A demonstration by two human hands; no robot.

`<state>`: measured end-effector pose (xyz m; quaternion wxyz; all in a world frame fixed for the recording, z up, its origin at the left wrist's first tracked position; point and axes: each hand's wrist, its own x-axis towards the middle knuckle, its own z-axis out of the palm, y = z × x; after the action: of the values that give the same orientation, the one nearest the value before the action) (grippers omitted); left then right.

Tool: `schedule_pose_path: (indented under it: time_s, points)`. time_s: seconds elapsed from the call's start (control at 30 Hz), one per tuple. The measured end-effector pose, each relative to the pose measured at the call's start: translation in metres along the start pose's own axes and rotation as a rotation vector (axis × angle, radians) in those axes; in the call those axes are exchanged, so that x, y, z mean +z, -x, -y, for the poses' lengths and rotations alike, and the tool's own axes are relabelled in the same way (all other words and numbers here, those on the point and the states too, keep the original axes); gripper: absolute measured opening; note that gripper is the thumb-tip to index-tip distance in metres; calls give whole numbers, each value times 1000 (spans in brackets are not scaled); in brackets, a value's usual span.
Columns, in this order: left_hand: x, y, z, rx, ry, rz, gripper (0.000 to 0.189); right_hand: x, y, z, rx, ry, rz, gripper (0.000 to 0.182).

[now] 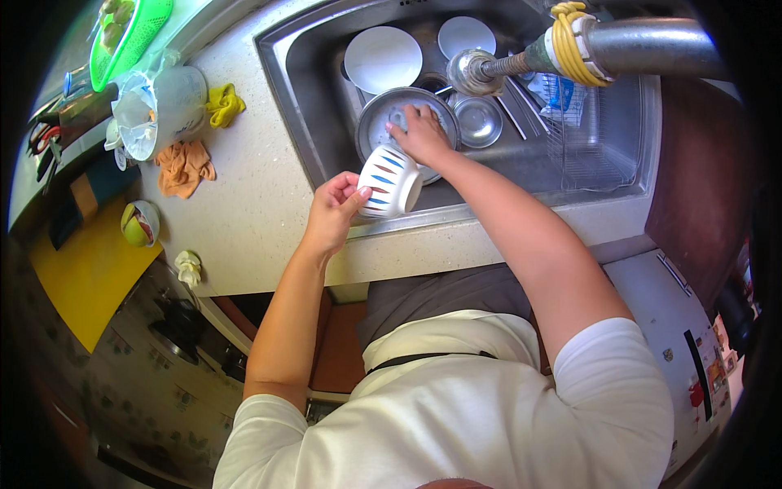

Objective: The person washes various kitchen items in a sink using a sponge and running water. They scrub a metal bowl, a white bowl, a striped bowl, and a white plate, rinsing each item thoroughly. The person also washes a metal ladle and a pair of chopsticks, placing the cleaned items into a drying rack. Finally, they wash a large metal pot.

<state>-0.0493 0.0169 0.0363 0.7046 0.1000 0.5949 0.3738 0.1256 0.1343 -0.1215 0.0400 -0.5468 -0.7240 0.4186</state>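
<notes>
My left hand point(336, 211) grips the rim of a white ceramic bowl point(386, 183) painted with blue and reddish-brown leaf shapes. The bowl is tipped on its side over the sink's front edge, its foot turned right. My right hand point(423, 133) reaches into a round grey metal basin point(374, 122) in the sink, fingers apart and pointing down. No object shows in that hand; whether the fingertips touch the bottom, I cannot tell. A small metal bowl point(479, 122) sits right of the basin. Behind lie a large white plate point(383, 59) and a smaller white dish point(466, 38).
The faucet point(473, 72), tied with yellow cord point(574, 46), juts over the stainless steel sink point(513, 174). A wire rack point(589, 153) stands at the sink's right. On the counter are a plastic-lined bucket point(177, 101), yellow cloth point(224, 105) and orange cloth point(185, 170).
</notes>
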Motion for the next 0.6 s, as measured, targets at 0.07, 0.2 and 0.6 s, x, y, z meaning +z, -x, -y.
schedule_pose_path:
  time_s: [0.07, 0.2, 0.6]
  points:
    - [-7, 3, 8, 33, -6, -55, 7, 3, 5, -3, -154, 296, -30, 42]
    - [-3, 5, 1, 53, -41, -167, 10, 9, 6, -18, -376, 516, 359, 33]
    - [2, -11, 4, 87, 14, -228, 17, -30, 22, -12, 159, -589, 116, 15]
